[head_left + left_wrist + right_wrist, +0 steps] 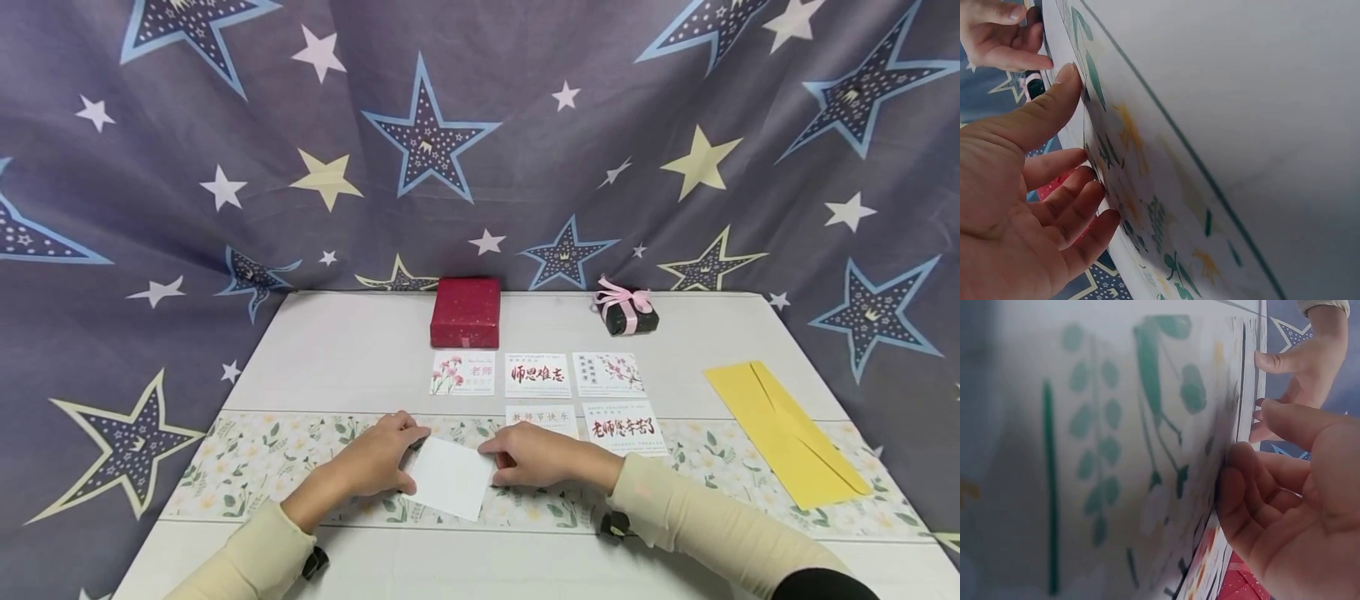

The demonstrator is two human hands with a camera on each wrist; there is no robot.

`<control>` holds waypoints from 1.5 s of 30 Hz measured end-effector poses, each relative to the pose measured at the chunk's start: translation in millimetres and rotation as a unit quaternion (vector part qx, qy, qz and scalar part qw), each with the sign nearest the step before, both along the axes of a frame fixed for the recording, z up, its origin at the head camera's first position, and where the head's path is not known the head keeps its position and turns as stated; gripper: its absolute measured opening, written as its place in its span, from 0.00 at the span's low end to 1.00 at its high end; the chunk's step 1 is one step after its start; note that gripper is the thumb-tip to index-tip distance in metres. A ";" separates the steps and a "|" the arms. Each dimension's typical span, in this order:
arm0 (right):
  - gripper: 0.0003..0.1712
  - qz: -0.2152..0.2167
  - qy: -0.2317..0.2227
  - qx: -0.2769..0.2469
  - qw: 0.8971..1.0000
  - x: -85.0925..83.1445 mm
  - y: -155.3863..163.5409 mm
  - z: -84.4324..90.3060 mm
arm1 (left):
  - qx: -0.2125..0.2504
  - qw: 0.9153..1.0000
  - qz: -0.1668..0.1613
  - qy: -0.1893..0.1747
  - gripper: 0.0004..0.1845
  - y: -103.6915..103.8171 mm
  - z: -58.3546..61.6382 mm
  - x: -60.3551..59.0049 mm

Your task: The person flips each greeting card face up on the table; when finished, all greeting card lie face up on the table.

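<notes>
A plain white square card [452, 479] lies turned at a slight angle over the floral band of the table, between the two hands. My left hand [381, 457] touches its left side, thumb by the lower corner and forefinger by the upper one. The left wrist view shows that hand's fingers [1088, 240] apart and loosely bent, with the palm visible. At the card's right side, the thumb and forefinger of my right hand [534, 455] meet the edge. In the right wrist view its fingers [1235, 494] bend loosely by the tabletop, the thumb held apart from them.
Printed cards lie in two rows beyond the hands, among them a flower card [461, 373] and a red-lettered card [537, 375]. Behind them are a red box [465, 312] and a black box with pink ribbon [630, 317]. A yellow envelope [783, 433] lies at right.
</notes>
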State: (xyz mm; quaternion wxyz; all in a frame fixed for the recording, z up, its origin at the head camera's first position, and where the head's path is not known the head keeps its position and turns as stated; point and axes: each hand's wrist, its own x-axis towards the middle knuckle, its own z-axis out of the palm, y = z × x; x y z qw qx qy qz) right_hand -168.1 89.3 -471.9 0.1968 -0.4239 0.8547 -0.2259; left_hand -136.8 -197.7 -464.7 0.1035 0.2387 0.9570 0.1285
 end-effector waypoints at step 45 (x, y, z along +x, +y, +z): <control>0.12 -0.048 -0.011 -0.083 0.995 -1.0 -1.3 -0.4 | 0.096 0.994 -0.010 -0.056 0.33 1.1 4.6 -7.5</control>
